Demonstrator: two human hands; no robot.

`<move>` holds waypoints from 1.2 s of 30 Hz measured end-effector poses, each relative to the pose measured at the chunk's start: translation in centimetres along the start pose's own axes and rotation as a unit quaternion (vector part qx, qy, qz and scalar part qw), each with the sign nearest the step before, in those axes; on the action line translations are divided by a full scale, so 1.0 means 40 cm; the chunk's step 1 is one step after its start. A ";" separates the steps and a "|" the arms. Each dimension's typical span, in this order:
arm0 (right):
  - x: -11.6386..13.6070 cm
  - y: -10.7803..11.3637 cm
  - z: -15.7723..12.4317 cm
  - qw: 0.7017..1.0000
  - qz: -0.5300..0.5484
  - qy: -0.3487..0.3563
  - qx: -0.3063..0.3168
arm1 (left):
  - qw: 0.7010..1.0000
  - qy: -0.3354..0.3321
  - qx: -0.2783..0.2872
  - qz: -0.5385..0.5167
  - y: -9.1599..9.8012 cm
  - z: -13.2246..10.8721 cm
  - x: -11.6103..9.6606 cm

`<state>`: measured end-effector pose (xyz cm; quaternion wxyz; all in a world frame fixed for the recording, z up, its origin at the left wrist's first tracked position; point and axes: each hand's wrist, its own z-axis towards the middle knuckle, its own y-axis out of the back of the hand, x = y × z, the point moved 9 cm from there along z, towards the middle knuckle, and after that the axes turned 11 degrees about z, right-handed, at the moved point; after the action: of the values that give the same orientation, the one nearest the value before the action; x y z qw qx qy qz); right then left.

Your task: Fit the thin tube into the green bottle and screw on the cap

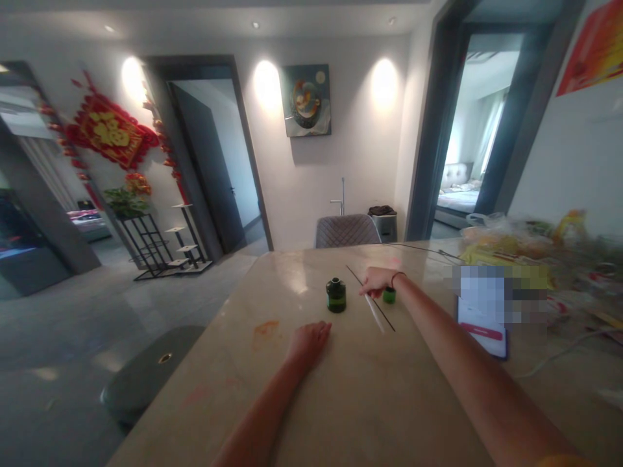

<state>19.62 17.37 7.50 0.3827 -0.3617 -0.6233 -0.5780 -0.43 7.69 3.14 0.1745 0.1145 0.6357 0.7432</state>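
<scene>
My left hand (pixel 310 340) rests on the table, its fingers loosely curled, and I see nothing in them. Just beyond it stands a dark green glass bottle (pixel 335 297), upright, with its neck uncovered. My right hand (pixel 378 282) is to the right of the bottle, fingertips pinched on a thin dark stick (pixel 387 320) that lies slantwise across the table. Beside the stick runs a pale, whitish strip (pixel 375 314); whether it is a clear tube or a reflection I cannot make out. A small green cap (pixel 389 296) sits under my right wrist, partly covered by it.
On the right, a phone (pixel 481 331) with a lit screen lies near a white cable (pixel 555 355) and a heap of plastic bags (pixel 511 235). A grey chair (pixel 348 231) stands at the table's far side, a dark green stool (pixel 150 370) at its left. The table (pixel 370 402) has orange smears.
</scene>
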 end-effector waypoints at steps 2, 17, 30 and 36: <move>-0.079 -0.061 -0.011 0.995 -0.029 -0.076 0.062 | 1.000 0.001 -0.002 0.001 0.001 0.000 0.001; -0.059 0.047 -0.009 0.940 -0.328 -0.001 -0.093 | 1.000 0.017 0.012 0.016 -0.007 0.001 0.009; 0.007 0.037 0.027 0.980 0.031 0.114 -0.163 | 0.999 0.016 0.022 0.030 -0.005 -0.004 0.007; 0.150 -0.085 0.010 0.936 0.199 0.264 -0.118 | 0.999 0.020 0.022 0.021 -0.010 -0.004 0.010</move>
<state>13.88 17.57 11.34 0.5953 -0.3556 -0.3420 -0.6342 -0.81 7.75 2.70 0.1440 0.1168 0.6525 0.7347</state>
